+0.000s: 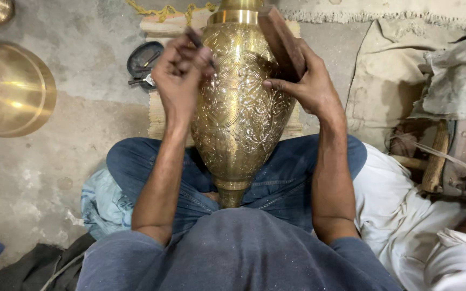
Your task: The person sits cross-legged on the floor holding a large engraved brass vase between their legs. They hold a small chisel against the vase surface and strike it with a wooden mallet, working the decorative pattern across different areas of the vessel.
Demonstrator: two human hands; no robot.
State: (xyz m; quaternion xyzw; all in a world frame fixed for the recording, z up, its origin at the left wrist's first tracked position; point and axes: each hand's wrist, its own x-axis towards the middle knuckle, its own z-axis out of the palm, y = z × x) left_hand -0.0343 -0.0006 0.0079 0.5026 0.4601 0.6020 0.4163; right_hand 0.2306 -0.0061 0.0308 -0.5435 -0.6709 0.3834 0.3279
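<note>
Vase: the engraved brass vase lies along your lap, narrow foot toward your belly and neck pointing away, cradled between your crossed legs in blue jeans. Judged from that wedge, your knees keep the round body from rolling while both hands work on it.

Left hand: your left hand sits on the vase's upper left shoulder, fingers curled together around a thin dark tool, its tip angled toward the patterned surface. That pinch looks suited to steering the point along the pattern.

Right hand: your right hand has its fingers clamped on a dark wooden block, raised just above the vase's right shoulder, near the tool's top end. Held so, it appears placed to serve as a mallet.

Floor: a woven mat lies under the vase's far end on the concrete floor; a small dark dish with metal bits rests just beside your left hand, within easy reach.

Nearby: a plain brass vessel stands well apart at the left; another person's white-sleeved arm shows at lower right.
</note>
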